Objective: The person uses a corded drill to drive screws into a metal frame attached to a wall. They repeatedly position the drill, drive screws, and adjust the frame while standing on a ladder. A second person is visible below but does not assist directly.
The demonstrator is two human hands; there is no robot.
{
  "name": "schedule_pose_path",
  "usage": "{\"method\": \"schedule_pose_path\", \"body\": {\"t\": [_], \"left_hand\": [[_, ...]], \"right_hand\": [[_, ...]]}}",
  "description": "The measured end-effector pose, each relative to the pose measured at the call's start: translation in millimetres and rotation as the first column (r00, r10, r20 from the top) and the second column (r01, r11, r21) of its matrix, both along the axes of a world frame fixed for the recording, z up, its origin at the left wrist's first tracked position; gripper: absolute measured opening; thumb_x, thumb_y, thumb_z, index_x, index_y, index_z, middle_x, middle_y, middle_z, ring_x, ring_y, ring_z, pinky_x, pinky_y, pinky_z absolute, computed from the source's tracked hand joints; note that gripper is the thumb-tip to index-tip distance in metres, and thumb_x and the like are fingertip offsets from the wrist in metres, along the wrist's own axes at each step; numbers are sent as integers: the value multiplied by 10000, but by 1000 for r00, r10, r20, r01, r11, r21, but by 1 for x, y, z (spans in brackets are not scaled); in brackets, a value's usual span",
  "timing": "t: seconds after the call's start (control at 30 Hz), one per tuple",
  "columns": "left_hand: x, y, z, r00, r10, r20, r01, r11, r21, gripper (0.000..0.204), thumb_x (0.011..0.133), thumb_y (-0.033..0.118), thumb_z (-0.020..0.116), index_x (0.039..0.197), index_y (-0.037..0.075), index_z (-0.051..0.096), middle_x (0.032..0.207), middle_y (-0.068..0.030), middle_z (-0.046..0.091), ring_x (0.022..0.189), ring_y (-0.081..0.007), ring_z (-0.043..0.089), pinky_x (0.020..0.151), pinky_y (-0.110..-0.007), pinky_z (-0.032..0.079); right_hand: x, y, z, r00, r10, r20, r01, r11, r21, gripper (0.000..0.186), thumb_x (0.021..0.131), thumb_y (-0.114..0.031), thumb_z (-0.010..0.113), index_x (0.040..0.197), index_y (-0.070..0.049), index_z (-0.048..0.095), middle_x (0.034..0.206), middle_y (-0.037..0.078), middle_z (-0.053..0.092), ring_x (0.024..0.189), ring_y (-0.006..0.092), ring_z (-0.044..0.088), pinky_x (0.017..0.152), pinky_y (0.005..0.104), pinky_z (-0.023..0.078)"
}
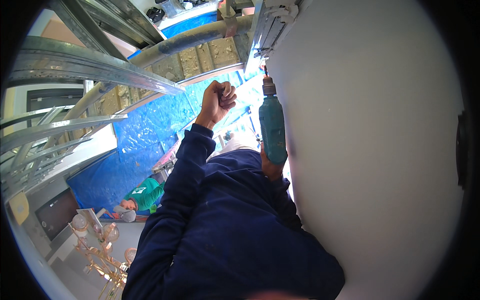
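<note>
My left hand (218,100) is raised on a navy-sleeved arm and closed into a fist, with nothing visible in it. It hangs in the air just below a metal ceiling track (210,75). My right hand (270,167) grips the handle of a teal power drill (272,127) held upright. The drill's bit (265,72) points up at the metal framing (272,25) along the top edge of a large white wall board (370,150). The drill body hides most of my right hand.
Silver metal studs and tracks (90,65) run across the left. A grey pipe (200,37) crosses above. Blue sheeting (145,135) covers the area below, where a person in a green shirt (146,194) bends over. A brass chandelier with glass globes (100,245) hangs at lower left.
</note>
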State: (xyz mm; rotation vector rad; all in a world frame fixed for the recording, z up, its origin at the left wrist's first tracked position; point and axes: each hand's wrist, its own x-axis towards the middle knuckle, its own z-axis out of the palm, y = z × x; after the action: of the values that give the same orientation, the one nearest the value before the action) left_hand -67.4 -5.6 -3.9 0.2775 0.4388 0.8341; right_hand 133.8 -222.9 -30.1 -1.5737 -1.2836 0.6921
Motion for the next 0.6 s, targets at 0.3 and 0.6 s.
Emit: {"method": "schedule_pose_path", "body": {"t": [0.3,0.6], "left_hand": [[11,-10,-4,987,-41,-155,29,997,-76,204,908,44,397,762,26,539,637,-8,445,491,-68,307,459,-226,285],[18,-6,-5,999,-24,-31,21,996,-82,257,964,149,416,754,61,536,624,49,349,505,-62,280,471,-228,250]], "right_hand": [[-7,29,21,999,-3,-48,5,998,55,152,905,-112,725,956,30,708,833,124,719,741,236,692,697,370,541],[-3,31,17,999,6,-52,-4,1000,22,138,888,-104,733,943,21,710,830,121,724,730,233,695,685,362,539]]}}
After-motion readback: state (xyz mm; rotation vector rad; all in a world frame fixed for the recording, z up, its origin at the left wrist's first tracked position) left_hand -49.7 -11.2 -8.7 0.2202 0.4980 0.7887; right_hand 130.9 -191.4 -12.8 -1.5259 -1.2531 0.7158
